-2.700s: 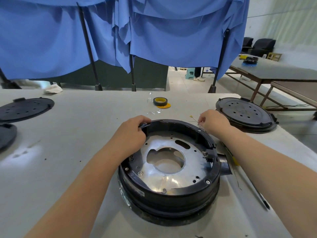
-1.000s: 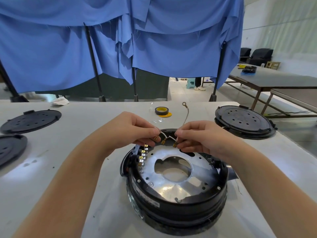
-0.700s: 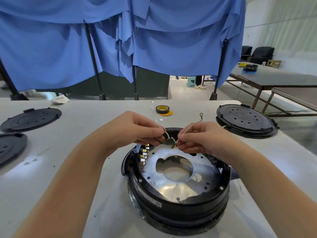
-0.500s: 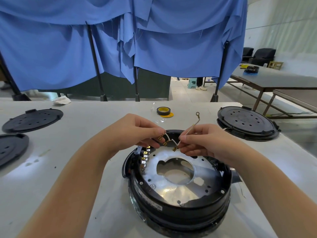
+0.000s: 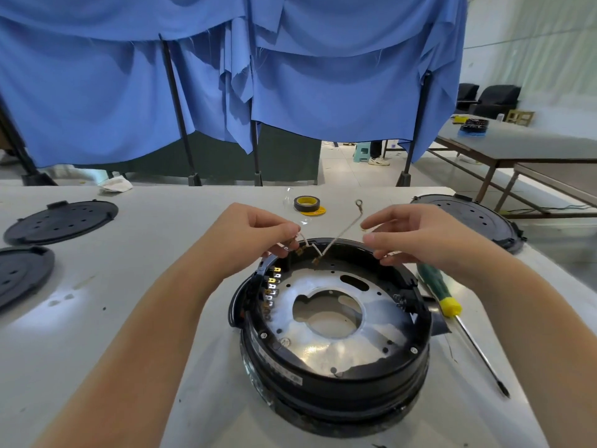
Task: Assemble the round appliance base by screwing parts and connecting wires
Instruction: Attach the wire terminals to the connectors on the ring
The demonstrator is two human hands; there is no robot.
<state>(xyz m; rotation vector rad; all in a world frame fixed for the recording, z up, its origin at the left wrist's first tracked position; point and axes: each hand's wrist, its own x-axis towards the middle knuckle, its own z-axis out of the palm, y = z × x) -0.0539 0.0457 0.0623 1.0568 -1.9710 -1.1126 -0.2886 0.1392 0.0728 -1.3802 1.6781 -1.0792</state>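
Green-handled screwdriver [image 5: 436, 287] lies beside round base [image 5: 336, 367].

We cannot see how the left hand [image 5: 255, 236] meets the white wire [image 5: 318, 250], since its fingertips curl under at the grip. The right hand [image 5: 416, 236] is motion-blurred at its fingertips, so we cannot tell whether it holds anything. Both forearms run off the bottom edge. The round base [image 5: 332, 379] hides its own underside, and its label at 7 o'clock is too small for us to read. The right hand covers the top of the screwdriver [image 5: 444, 295]. At 9 o'clock the lower black lid [image 5: 22, 273] is cut by the left edge; the black lid at 3 o'clock [image 5: 478, 218] is partly behind the right wrist.
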